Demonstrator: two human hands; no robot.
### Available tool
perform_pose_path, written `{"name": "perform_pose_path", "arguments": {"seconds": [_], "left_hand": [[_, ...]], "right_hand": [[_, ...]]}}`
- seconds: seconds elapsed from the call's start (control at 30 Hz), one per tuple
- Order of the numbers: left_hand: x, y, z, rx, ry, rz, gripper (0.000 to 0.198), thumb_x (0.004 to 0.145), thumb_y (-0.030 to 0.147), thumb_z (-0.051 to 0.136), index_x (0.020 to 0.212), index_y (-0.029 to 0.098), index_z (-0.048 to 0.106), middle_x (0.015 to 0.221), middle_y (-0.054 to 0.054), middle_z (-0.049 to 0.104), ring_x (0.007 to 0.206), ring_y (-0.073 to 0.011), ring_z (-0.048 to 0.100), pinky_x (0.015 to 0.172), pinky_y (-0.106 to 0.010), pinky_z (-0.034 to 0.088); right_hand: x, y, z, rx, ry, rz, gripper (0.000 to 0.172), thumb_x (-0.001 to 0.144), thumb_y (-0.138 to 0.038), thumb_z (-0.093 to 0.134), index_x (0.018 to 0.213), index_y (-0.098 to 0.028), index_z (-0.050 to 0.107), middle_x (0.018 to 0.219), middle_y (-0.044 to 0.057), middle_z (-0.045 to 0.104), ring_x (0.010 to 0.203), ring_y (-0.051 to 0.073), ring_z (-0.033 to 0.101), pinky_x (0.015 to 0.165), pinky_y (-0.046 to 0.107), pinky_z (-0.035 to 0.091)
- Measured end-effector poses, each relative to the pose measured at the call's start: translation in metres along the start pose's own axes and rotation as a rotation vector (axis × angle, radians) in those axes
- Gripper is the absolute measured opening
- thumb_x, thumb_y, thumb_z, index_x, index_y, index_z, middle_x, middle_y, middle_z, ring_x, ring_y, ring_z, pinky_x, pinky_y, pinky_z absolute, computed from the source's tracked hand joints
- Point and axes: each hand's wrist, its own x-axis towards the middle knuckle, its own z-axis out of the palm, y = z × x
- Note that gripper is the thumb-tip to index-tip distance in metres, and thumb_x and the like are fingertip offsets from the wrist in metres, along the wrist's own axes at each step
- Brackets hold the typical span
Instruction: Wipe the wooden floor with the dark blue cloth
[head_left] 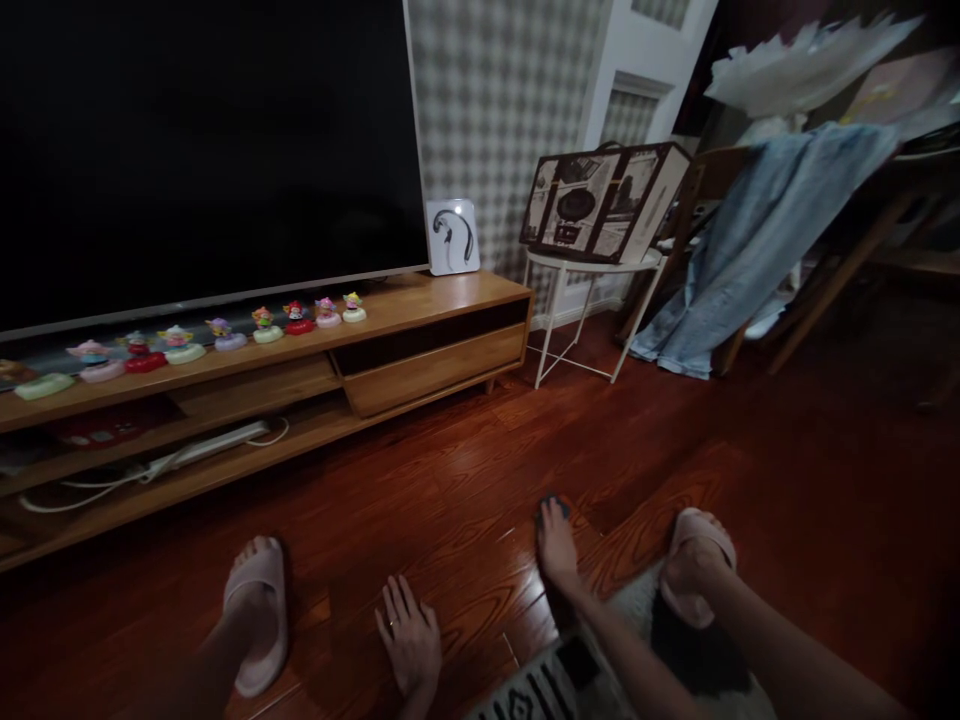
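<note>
My left hand (409, 635) lies flat on the dark red wooden floor (465, 470) with its fingers spread, and a ring shows on one finger. My right hand (556, 548) reaches forward with its fingers stretched out, their tips resting on a small dark thing (553, 503) on the floor that I cannot make out. Neither hand holds anything. My feet are in pale pink slippers, one (259, 610) left of the left hand and one (697, 560) right of the right hand. A black and white patterned rug (540, 690) lies under my right forearm.
A long wooden TV stand (420, 350) runs along the left, carrying a large dark screen (202, 150) and a row of small toy figures (225, 335). A white side table (592, 300) holds a printed box. Jeans (750, 240) hang over furniture at the right.
</note>
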Motion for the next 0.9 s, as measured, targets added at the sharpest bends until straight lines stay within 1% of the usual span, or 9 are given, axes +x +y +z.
{"name": "perform_pose_path", "arguments": {"seconds": [0.1,0.2,0.3,0.4,0.5,0.6,0.67,0.73,0.9], "left_hand": [[-0.001,0.0,0.001,-0.012,0.006,-0.004,0.066,0.094,0.021,0.034,0.157,0.008,0.02,0.154,-0.021,0.048,0.146,-0.03,0.042,0.122,-0.057,0.029],[-0.002,0.001,0.002,-0.014,0.019,-0.003,0.068,0.093,0.021,0.034,0.157,0.008,0.017,0.154,-0.022,0.047,0.146,-0.0305,0.041,0.123,-0.057,0.028],[-0.003,0.0,0.003,-0.017,0.019,0.013,0.068,0.093,0.022,0.035,0.157,0.006,0.018,0.155,-0.023,0.046,0.146,-0.0315,0.04,0.123,-0.058,0.028],[-0.003,-0.003,0.006,-0.033,-0.028,-0.01,0.071,0.09,0.023,0.039,0.157,0.009,0.02,0.156,-0.021,0.045,0.146,-0.0311,0.041,0.122,-0.057,0.03],[-0.004,-0.005,0.009,-0.052,-0.085,-0.051,0.078,0.083,0.025,0.046,0.158,0.021,0.025,0.158,-0.014,0.045,0.148,-0.0314,0.038,0.12,-0.058,0.032],[-0.005,-0.007,0.013,-0.054,-0.096,-0.063,0.081,0.078,0.029,0.049,0.156,0.029,0.03,0.16,-0.009,0.044,0.149,-0.0327,0.036,0.118,-0.06,0.033],[-0.005,-0.007,0.015,-0.053,-0.101,-0.063,0.082,0.075,0.031,0.05,0.155,0.031,0.033,0.16,-0.007,0.044,0.15,-0.0333,0.035,0.117,-0.061,0.033],[-0.006,-0.007,0.016,-0.051,-0.107,-0.066,0.082,0.074,0.032,0.051,0.154,0.031,0.036,0.161,-0.007,0.043,0.15,-0.0338,0.034,0.117,-0.061,0.033],[-0.008,-0.008,0.018,-0.053,-0.12,-0.08,0.082,0.073,0.035,0.049,0.154,0.031,0.036,0.162,-0.006,0.04,0.152,-0.0311,0.031,0.118,-0.06,0.032]], "right_hand": [[0.023,0.061,-0.027,-0.046,0.069,0.253,0.061,0.095,-0.02,0.025,0.15,0.001,0.044,0.161,0.024,0.032,0.151,0.03,0.029,0.119,0.048,0.03],[0.011,0.075,-0.029,-0.08,0.158,0.412,0.063,0.096,-0.024,0.025,0.153,0.002,0.037,0.164,0.026,0.024,0.152,0.034,0.025,0.119,0.052,0.028],[-0.018,0.037,-0.007,-0.081,0.188,0.393,0.064,0.097,-0.028,0.024,0.151,0.002,0.04,0.163,0.028,0.025,0.152,0.038,0.024,0.118,0.057,0.026],[-0.066,-0.03,0.027,-0.014,0.091,0.114,0.061,0.097,-0.032,0.03,0.149,-0.005,0.047,0.161,0.022,0.033,0.151,0.036,0.027,0.119,0.058,0.026],[-0.124,-0.09,0.06,0.065,-0.046,-0.189,0.059,0.095,-0.031,0.041,0.154,-0.021,0.044,0.164,0.009,0.033,0.152,0.031,0.028,0.121,0.053,0.028],[-0.155,-0.116,0.077,0.092,-0.141,-0.404,0.063,0.094,-0.028,0.046,0.156,-0.026,0.038,0.165,0.005,0.03,0.152,0.028,0.029,0.12,0.048,0.033],[-0.143,-0.109,0.073,0.097,-0.17,-0.463,0.062,0.094,-0.024,0.043,0.156,-0.026,0.039,0.164,0.004,0.032,0.151,0.025,0.031,0.12,0.045,0.034],[-0.106,-0.081,0.055,0.101,-0.145,-0.407,0.058,0.096,-0.022,0.036,0.154,-0.024,0.043,0.163,0.005,0.035,0.15,0.023,0.032,0.121,0.044,0.033],[0.001,0.029,-0.012,0.022,0.056,0.062,0.056,0.099,-0.023,0.026,0.145,-0.004,0.052,0.159,0.022,0.039,0.148,0.031,0.035,0.119,0.05,0.033]]}}
